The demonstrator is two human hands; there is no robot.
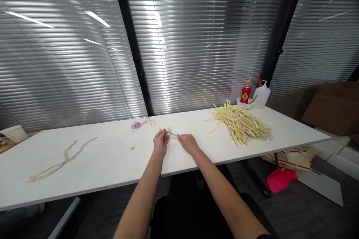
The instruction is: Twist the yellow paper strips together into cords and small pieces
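My left hand is closed in a pinch on a thin beige plant-like strand, just above the white table. Part of the strand looks looped or folded at its fingertips. The strand's other end is pinched by my right hand, so it stretches between the two. To the right lies a large loose pile of similar yellow and beige strands. A few long beige strands lie spread out at the left.
Small pink and purple bands lie near the table's back edge. At the back right a red bottle stands in a shallow bowl, beside a white squeeze bottle. Blinds rise behind the white table.
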